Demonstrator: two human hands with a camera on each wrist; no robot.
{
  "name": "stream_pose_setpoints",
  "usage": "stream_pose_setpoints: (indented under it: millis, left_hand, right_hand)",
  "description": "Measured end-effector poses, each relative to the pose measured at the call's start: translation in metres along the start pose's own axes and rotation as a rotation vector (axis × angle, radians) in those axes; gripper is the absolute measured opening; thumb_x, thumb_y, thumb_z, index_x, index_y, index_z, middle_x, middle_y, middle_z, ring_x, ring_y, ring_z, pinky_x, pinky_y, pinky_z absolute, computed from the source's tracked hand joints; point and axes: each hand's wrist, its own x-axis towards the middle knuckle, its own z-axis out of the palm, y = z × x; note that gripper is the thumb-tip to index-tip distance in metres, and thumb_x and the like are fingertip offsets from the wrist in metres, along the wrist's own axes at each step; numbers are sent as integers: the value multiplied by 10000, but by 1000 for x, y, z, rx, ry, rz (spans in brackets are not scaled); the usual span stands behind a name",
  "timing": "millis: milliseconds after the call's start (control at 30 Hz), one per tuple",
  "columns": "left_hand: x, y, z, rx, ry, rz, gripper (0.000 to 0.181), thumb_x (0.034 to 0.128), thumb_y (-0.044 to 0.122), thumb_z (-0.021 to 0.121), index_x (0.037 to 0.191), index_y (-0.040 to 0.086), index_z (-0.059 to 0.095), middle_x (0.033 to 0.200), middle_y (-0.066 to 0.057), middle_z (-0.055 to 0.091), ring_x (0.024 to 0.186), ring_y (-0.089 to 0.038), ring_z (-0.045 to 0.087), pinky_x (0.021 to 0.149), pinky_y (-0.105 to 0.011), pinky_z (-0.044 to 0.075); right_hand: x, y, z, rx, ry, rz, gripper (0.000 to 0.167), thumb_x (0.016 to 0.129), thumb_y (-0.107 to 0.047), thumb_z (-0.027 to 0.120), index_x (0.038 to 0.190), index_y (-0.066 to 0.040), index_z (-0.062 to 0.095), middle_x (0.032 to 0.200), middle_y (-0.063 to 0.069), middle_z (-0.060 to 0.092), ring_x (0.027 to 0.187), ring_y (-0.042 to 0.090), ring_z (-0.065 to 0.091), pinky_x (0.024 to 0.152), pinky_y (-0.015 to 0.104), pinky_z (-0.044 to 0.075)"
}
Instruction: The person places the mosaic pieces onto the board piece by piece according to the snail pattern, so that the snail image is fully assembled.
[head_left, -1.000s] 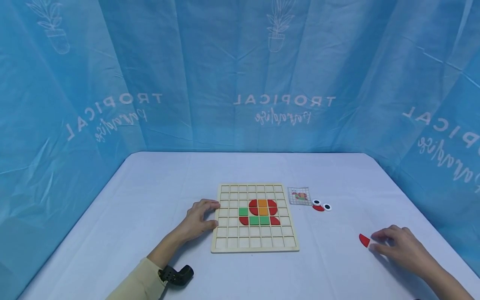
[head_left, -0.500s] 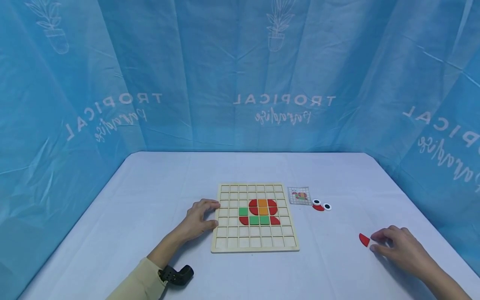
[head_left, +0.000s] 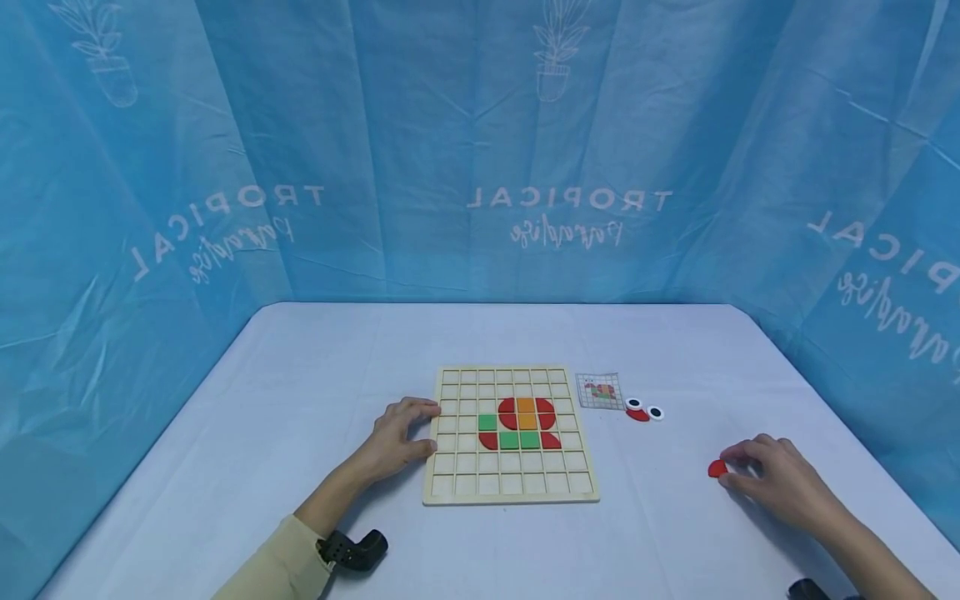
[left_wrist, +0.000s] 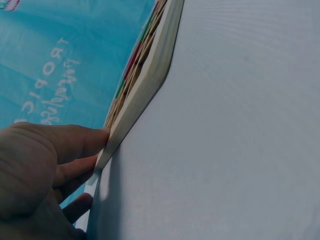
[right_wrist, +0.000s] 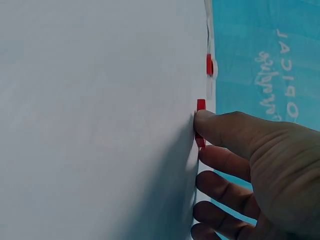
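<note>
My left hand (head_left: 397, 433) rests against the left edge of a wooden grid board (head_left: 510, 492), its thumb and index finger apart along the frame; the left wrist view shows the thumb (left_wrist: 85, 142) on the rim. Red rounded, green square (head_left: 487, 422) and orange square (head_left: 527, 405) tiles sit in the board's middle cells. At the right, my right hand (head_left: 780, 483) pinches a red quarter-circle tile (head_left: 716, 469) between thumb and index finger, low over the cloth. In the right wrist view the thumb partly covers this red tile (right_wrist: 201, 104).
A small pattern card (head_left: 599, 391) lies right of the board. Beside it are two white eye pieces with black centres (head_left: 656, 413) and another red tile (head_left: 637, 415). A white cloth (head_left: 337, 358) covers the table, with blue curtains (head_left: 420, 150) behind and at the sides.
My right hand has moved slightly left and away from me, and the red tile has shifted and turned with it, now between thumb and finger. The left hand and board stay put.
</note>
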Motion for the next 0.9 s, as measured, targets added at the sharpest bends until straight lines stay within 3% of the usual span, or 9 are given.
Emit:
stream_pose_setpoints:
  millis: [233,567,633,900]
  left_hand:
    - [0,0,0,3,4,3,464,776,106,709,1225,111,592,1370,-41,485,1348,-287,315,1101,-558,209]
    - [0,0,-1,4,3,-6,462,778,101,708,1226,113,594,1371,-39,482,1353,-287,311,1105,-560,213]
    - [0,0,-1,9,3,-7,462,780,103,705,1228,115,592,1373,-37,480,1351,-287,311,1099,-560,221]
    - [-1,1,-1,4,-1,-6,471,780,108,709,1236,111,589,1375,-36,480,1348,-284,314,1101,-553,219]
  right_hand:
    - [8,-9,4,2,-6,-21,414,730,-312,778,1057,-74,689,1003,106,606,916,245,469,648,268,394]
    - [5,-1,0,20,-44,-60,338,775,-150,711,1103,-80,676,1071,136,602,971,277,471,737,398,471]
    - [5,0,0,24,-31,-69,334,777,-152,712,1102,-84,676,1080,141,601,978,280,470,746,415,475]
    - [8,-3,4,45,-22,-87,399,747,-284,767,1093,-105,681,1044,89,601,965,243,466,687,276,424]
